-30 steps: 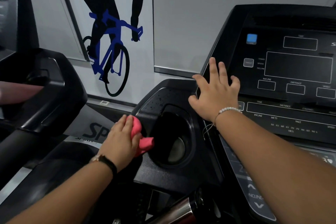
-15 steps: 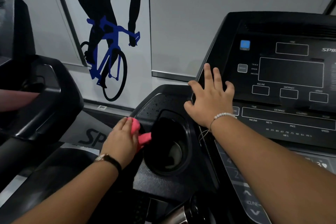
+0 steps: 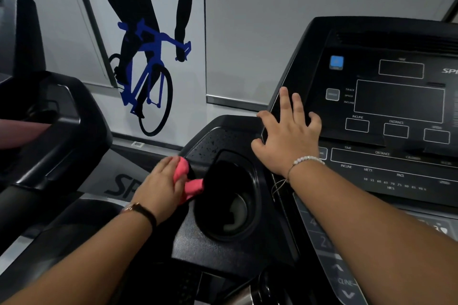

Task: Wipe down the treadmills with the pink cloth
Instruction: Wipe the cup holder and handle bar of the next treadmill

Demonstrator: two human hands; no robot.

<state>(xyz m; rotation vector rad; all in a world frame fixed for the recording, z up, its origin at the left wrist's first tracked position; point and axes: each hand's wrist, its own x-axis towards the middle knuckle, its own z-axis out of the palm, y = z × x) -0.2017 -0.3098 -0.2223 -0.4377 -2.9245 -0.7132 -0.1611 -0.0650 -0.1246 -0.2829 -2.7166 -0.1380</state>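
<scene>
Head view: my left hand (image 3: pixel 158 188) grips the crumpled pink cloth (image 3: pixel 192 184), with the round black cup holder (image 3: pixel 255 188) immediately to its right.

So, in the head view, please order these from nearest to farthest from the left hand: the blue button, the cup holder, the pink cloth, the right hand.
1. pink cloth: gripped in the left hand itself.
2. cup holder: just right of the cloth.
3. right hand: rests on the console's left edge, farther right.
4. blue button: high on the console, farthest.
</scene>
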